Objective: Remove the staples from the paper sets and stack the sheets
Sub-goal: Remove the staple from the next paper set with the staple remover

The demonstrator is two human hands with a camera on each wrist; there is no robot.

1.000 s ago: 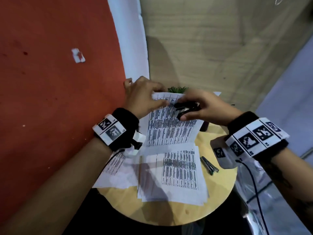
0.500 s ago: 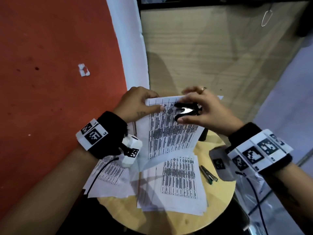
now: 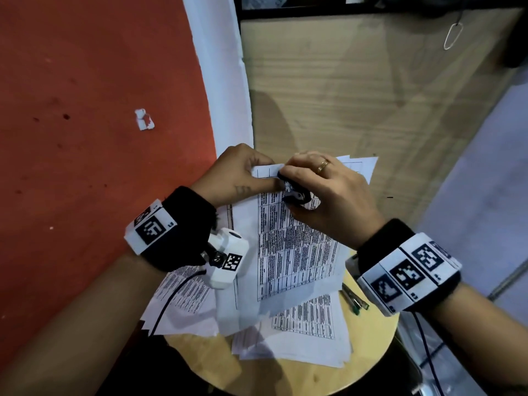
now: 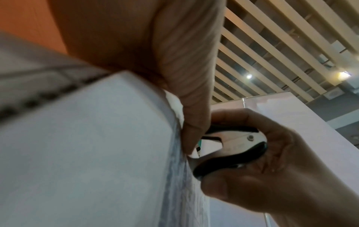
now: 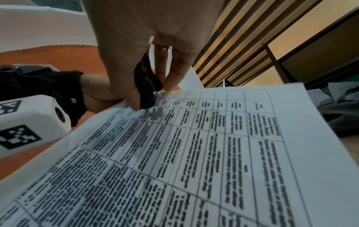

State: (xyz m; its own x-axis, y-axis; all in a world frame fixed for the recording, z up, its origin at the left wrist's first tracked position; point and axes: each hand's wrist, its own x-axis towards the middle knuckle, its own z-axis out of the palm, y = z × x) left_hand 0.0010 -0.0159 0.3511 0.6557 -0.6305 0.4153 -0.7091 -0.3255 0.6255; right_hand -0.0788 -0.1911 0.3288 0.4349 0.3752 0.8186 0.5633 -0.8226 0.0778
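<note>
- Head: left hand (image 3: pixel 240 175) pinching paper set (image 3: pixel 294 247) top corner, raised off round table (image 3: pixel 371 332); right hand (image 3: pixel 328 195), now shifted cornerward, gripping staple remover (image 3: pixel 297 195).
- Left wrist: remover claws at sheet edge, beside thumb; staple itself unseen.
- Right wrist: fingers squeezing remover onto corner; extraction probably imminent.

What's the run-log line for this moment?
left hand pinches paper set top corner | right hand grips staple remover at corner | staple unseen

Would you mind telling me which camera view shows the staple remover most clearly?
The left wrist view: the staple remover shows side-on, with black grips, metal claws and rivet, held by the right hand at the paper set edge. The head view shows it small and half covered by fingers. The right wrist view shows only its dark edge.
</note>
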